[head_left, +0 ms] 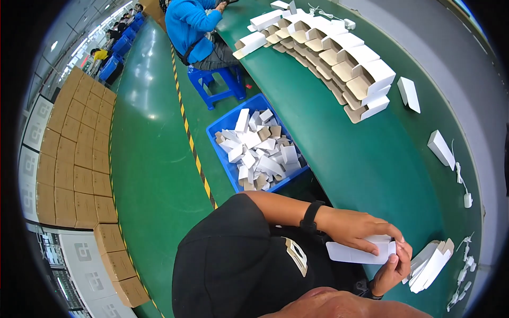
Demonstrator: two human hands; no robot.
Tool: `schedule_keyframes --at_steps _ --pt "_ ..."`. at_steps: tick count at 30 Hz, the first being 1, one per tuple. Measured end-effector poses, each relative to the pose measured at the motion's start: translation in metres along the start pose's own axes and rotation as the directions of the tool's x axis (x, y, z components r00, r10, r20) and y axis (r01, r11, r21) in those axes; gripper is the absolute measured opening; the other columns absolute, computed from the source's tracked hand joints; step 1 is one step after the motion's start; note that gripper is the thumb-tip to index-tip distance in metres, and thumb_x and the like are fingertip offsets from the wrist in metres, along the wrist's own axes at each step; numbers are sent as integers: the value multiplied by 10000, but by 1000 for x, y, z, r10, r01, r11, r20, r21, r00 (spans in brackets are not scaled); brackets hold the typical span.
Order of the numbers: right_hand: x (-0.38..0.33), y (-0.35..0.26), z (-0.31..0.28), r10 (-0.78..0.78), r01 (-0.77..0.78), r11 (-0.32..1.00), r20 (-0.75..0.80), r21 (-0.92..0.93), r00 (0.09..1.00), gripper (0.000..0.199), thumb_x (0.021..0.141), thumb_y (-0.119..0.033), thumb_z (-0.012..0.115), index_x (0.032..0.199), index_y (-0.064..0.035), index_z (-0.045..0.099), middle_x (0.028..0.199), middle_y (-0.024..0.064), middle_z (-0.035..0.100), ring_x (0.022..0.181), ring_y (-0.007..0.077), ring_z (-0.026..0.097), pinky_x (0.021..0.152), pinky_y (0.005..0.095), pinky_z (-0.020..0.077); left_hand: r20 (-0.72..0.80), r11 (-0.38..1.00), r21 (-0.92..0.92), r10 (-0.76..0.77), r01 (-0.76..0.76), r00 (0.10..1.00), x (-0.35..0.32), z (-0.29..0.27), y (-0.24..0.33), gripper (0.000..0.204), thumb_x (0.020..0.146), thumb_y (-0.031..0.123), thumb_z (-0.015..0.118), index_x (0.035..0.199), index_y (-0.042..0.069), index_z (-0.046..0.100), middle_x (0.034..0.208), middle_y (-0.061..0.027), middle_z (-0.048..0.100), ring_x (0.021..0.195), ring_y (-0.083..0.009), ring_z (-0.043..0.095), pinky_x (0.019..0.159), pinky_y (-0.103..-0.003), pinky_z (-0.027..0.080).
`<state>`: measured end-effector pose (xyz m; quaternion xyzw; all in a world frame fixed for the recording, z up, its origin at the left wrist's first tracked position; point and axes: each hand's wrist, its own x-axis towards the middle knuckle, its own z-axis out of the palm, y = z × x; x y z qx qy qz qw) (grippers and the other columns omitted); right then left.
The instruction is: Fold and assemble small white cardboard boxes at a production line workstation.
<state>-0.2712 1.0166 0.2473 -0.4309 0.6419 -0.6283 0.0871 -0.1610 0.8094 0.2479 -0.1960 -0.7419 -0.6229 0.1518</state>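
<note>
A small white folding carton (352,254) is held between both my hands above the green table, one long flap sticking out to the left. My left hand (366,229), below a black wristband (311,216), is closed over the carton's upper side, the thumb pressing on it. My right hand (393,269) grips the carton's right end, its fingertips meeting those of my left hand. Next to my right hand lies a pile of flattened white cartons (430,267), partly fanned out.
A blue bin (222,159) full of loose white cartons stands left of the table (344,164). Stacked open cartons (339,58) fill its far end. White plug adapters with cables (467,200) line the right side. Beyond the bin, a person in blue (193,24) sits on a blue stool (217,85).
</note>
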Motion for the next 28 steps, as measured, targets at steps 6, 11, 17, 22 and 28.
schedule_keyframes --at_steps 6,11,17,22,28 --pt "-6 8 2 22 -19 996 -37 92 999 236 964 -242 610 1039 -19 622 1114 176 587 1017 283 564 893 395 451 80 995 -8 -95 96 992 -3 2 1 493 955 282 617 1373 132 404 1258 -125 558 1122 -348 575 907 -446 490" --pt "-12 11 7 89 -57 961 -111 270 990 241 965 -254 613 1006 -17 618 1078 162 586 1008 276 556 894 395 445 117 997 10 -80 79 990 1 1 11 506 953 266 622 1380 121 394 1287 -132 540 1160 -345 557 945 -437 473" --pt "-16 8 16 -21 28 998 -124 60 992 246 965 -253 623 965 -7 623 1027 141 592 983 256 555 867 369 447 100 998 17 -56 55 993 0 5 12 535 949 260 629 1386 83 375 1354 -135 497 1215 -343 523 988 -424 447" --pt "-15 0 18 47 -31 996 -218 79 975 222 943 -222 661 954 -3 628 993 125 599 944 237 559 841 348 454 112 997 53 -61 56 992 -4 6 18 548 947 258 634 1389 74 369 1367 -133 488 1228 -339 512 998 -423 442" --pt "-19 -4 17 38 -34 999 -193 28 981 213 928 -208 686 967 -6 632 1004 129 604 934 236 560 838 357 458 136 995 68 -81 73 987 -11 3 23 587 950 276 631 1416 83 331 1389 -137 475 1243 -335 506 1023 -429 424"
